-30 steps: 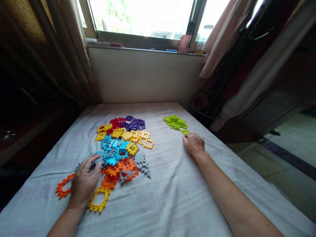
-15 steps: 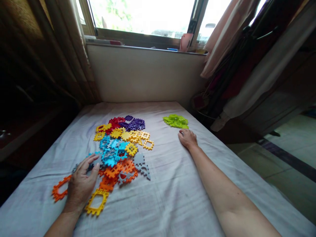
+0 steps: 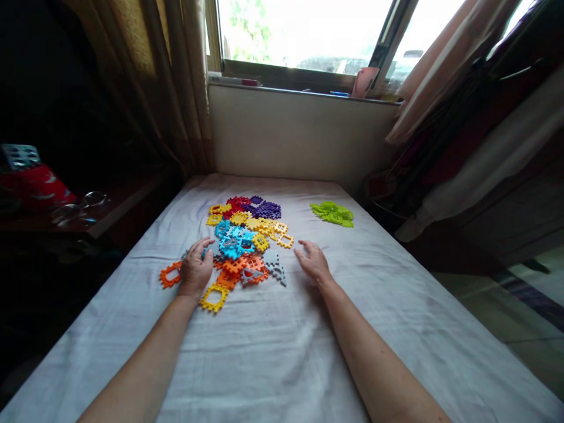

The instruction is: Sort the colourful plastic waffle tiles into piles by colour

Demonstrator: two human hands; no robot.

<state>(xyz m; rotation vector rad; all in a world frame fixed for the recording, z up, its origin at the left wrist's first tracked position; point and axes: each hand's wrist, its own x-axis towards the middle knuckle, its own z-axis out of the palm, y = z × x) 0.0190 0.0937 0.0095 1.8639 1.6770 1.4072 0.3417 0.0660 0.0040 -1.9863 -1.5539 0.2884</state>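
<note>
On a pale bedsheet, green toothed pieces lie heaped, right of a mixed-colour pile. The right hand, beside the green heap half a second ago, is now near the pile's right edge, fingers loosely spread. At its left edge, the left hand keeps thumb and fingers apart. Eyeglasses have come into view, far left

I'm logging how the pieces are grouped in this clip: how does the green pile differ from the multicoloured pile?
Colour: the green pile is all one colour, while the multicoloured pile mixes red, purple, yellow, blue, orange and grey.
Spread: the green pile is compact; the multicoloured pile covers much more cloth.
Hands: the left hand is at the multicoloured pile; neither hand touches the green pile.
Shared: both contain notched pieces.
</note>
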